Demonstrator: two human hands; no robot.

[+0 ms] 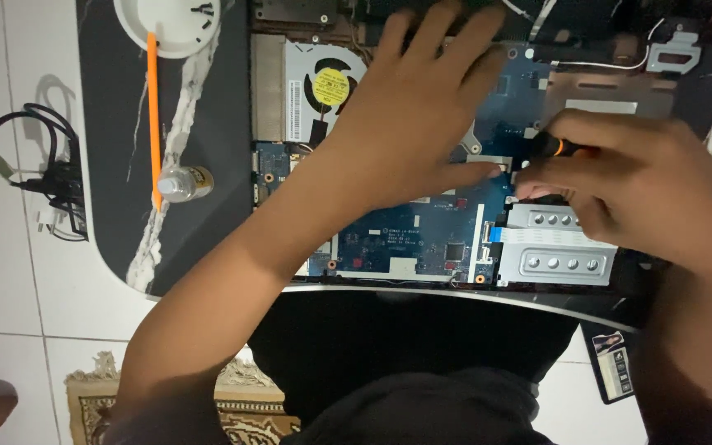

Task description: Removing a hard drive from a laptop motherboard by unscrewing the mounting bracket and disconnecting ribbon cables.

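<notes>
- Looking straight down on an opened laptop, bottom cover off, lying across a dark marble-patterned table, with the blue circuit board bare right in front of the person.
- The left hand is spread flat over the middle of the board, fingers fanned toward the far edge, thumb stretched right; it grips nothing and looks to be steadying the machine.
- The right hand is curled tight around a screwdriver with a black and orange handle, just right of the left thumb.
- The tip is hidden under the fingers, so where it sits cannot be made out; it seems to come down at the board's right edge, just above the silver drive bracket.
- My read: a screw is being worked at that spot, tool pressed down and turned while the other hand holds things firm.
- The next move likely calls for keeping the shaft upright and pressure steady so the tip does not slip onto the board, then lifting the tiny screw clear without dropping it into the chassis.
- Further left, the cooling fan with its yellow round label is seated near the top edge.
- On the table's left side are a white dish with a few small dark screws, an orange stick leaning out of it, and a small clear bottle on its side.
- Black cables lie on the white floor tiles beyond the table.
</notes>
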